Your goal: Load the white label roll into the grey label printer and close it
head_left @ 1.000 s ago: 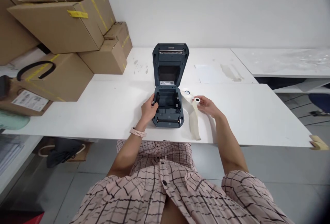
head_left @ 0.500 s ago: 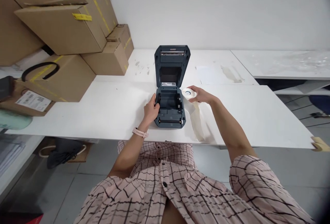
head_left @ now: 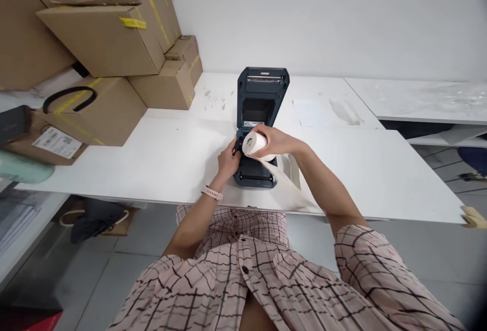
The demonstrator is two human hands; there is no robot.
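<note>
A dark label printer stands on the white table with its lid raised. Over its open body, my right hand grips a white label roll lying on its side, fingers wrapped round it. A loose strip of label paper trails from the roll down to the right, across the printer's edge to the table. My left hand holds the printer's left side, with fingers curled over the rim and the tips inside. The roll and my right hand hide most of the printer's inside.
Cardboard boxes are stacked at the left of the white table. A black curved band lies on one box. A white wall rises behind. Further right is a shelf with clear plastic on top.
My right hand has carried the label roll left from beside the printer to above its open body, turning it on its side. The paper strip now stretches across the printer's edge. My left hand stays there.
</note>
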